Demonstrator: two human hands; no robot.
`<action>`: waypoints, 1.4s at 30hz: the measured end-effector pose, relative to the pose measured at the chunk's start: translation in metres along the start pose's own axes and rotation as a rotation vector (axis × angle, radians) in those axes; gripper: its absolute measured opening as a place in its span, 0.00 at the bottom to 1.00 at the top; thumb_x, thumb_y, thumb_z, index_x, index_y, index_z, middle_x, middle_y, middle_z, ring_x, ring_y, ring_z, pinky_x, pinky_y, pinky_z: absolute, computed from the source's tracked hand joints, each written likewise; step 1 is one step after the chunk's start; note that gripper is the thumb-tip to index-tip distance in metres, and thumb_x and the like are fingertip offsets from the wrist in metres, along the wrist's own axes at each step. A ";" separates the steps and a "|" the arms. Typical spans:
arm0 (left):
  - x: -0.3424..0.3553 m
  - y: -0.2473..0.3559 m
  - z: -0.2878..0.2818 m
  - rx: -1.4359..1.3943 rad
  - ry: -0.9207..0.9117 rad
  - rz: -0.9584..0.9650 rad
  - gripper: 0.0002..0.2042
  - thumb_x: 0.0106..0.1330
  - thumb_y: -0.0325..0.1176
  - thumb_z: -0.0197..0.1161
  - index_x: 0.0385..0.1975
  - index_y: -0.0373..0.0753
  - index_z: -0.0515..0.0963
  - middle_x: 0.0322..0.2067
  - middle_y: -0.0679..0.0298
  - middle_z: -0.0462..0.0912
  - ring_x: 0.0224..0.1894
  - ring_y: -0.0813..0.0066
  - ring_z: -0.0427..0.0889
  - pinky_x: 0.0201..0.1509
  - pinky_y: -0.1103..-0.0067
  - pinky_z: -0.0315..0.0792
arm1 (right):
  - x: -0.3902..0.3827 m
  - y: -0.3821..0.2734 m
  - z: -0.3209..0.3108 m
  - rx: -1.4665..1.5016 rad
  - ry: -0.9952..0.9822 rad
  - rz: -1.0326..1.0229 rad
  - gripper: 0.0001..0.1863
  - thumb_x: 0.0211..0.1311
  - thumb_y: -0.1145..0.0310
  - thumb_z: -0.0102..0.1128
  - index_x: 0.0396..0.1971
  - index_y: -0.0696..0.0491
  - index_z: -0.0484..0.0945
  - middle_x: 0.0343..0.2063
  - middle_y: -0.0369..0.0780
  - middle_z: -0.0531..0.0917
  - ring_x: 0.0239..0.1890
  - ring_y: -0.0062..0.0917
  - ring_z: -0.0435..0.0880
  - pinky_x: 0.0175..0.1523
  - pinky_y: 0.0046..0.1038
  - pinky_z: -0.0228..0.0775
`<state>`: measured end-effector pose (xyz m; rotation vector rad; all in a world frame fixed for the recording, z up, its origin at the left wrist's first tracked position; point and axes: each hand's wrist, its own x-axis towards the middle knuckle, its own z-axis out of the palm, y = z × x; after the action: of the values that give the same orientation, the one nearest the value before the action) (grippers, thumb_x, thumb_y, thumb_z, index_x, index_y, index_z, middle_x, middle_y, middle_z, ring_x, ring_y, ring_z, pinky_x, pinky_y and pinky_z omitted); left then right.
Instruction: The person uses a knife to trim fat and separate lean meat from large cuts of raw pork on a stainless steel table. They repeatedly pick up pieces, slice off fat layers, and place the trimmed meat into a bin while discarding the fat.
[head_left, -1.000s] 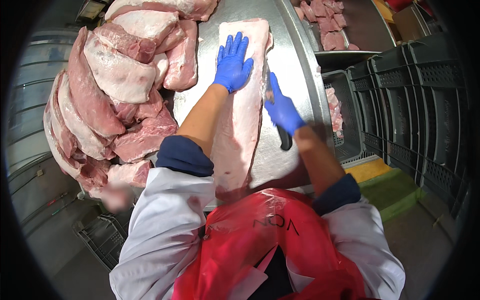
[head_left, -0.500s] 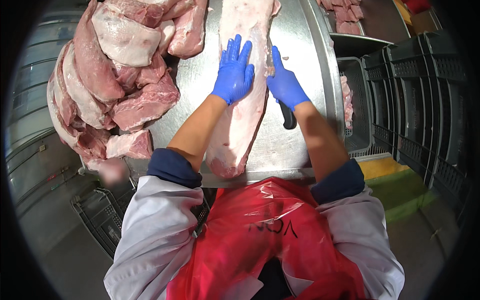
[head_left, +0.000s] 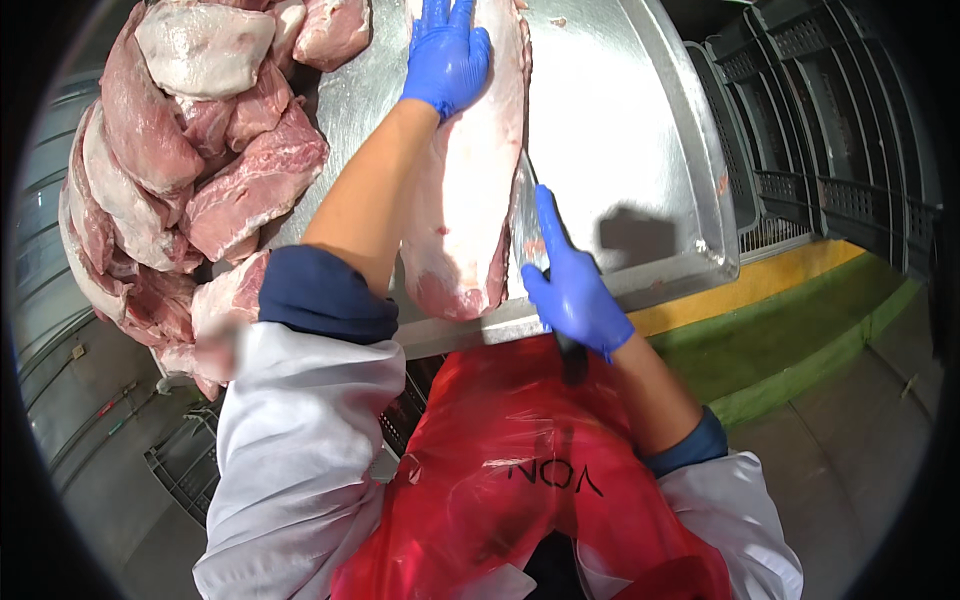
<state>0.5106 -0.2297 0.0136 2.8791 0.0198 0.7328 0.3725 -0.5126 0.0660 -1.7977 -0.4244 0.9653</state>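
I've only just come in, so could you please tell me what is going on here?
At a metal table, a person's gloved left hand lies on a long slab of meat. The gloved right hand holds a knife, its blade along the slab's right edge. More cuts of meat are piled on the left.

There are two hands [head_left: 449,65], one knife [head_left: 521,220], one long meat slab [head_left: 466,210] and one apron [head_left: 500,430].

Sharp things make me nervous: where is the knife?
In the head view, the knife is in the right hand, right of centre, with the long meat slab just to its left.
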 end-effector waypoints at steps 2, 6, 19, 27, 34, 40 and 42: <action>0.008 0.011 -0.011 0.248 0.303 0.205 0.14 0.69 0.39 0.53 0.39 0.32 0.76 0.39 0.53 0.80 0.45 0.62 0.79 0.44 0.69 0.71 | -0.034 -0.001 0.016 0.092 -0.014 -0.005 0.45 0.64 0.76 0.48 0.77 0.48 0.35 0.20 0.42 0.78 0.16 0.21 0.74 0.26 0.29 0.73; 0.011 0.001 -0.017 -0.173 -0.322 -0.213 0.32 0.72 0.44 0.46 0.73 0.38 0.53 0.73 0.37 0.46 0.75 0.37 0.46 0.77 0.59 0.44 | -0.100 -0.014 0.026 0.015 -0.156 0.058 0.46 0.61 0.75 0.55 0.74 0.59 0.39 0.49 0.59 0.79 0.37 0.48 0.85 0.44 0.40 0.76; 0.026 0.025 -0.078 -0.090 -0.688 -0.751 0.48 0.44 0.50 0.75 0.63 0.27 0.63 0.56 0.40 0.75 0.57 0.52 0.79 0.58 0.66 0.76 | -0.258 -0.022 -0.131 0.020 0.421 0.270 0.48 0.59 0.79 0.51 0.77 0.37 0.42 0.26 0.35 0.78 0.22 0.17 0.74 0.28 0.22 0.70; -0.058 -0.033 -0.093 -1.793 -0.745 -1.058 0.39 0.43 0.23 0.58 0.65 0.33 0.67 0.54 0.56 0.79 0.50 0.65 0.83 0.58 0.69 0.77 | -0.196 0.019 -0.183 0.188 0.385 0.228 0.46 0.61 0.79 0.52 0.77 0.46 0.42 0.24 0.32 0.77 0.22 0.14 0.72 0.30 0.19 0.70; -0.039 0.025 -0.107 -0.323 -0.310 -0.675 0.37 0.50 0.26 0.61 0.65 0.29 0.62 0.55 0.47 0.74 0.57 0.54 0.75 0.60 0.66 0.71 | -0.112 -0.035 -0.244 0.088 0.282 0.374 0.46 0.59 0.80 0.50 0.77 0.44 0.43 0.22 0.33 0.74 0.18 0.14 0.69 0.23 0.19 0.68; -0.010 0.094 -0.102 0.038 -0.362 -0.563 0.28 0.55 0.40 0.64 0.59 0.43 0.71 0.53 0.35 0.71 0.54 0.36 0.73 0.57 0.57 0.71 | -0.048 -0.019 -0.266 0.120 0.150 0.087 0.47 0.61 0.82 0.47 0.77 0.40 0.41 0.22 0.32 0.74 0.16 0.11 0.66 0.20 0.18 0.64; -0.023 0.054 -0.089 -0.189 -0.242 -0.742 0.23 0.56 0.39 0.63 0.53 0.41 0.74 0.49 0.38 0.74 0.51 0.39 0.76 0.54 0.58 0.73 | -0.032 -0.030 -0.263 0.113 0.115 0.051 0.46 0.61 0.84 0.45 0.77 0.43 0.42 0.25 0.33 0.75 0.16 0.11 0.66 0.19 0.17 0.63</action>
<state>0.4470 -0.2700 0.0887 2.4620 0.8743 0.2233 0.5600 -0.6817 0.1508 -1.7578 -0.2490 0.8981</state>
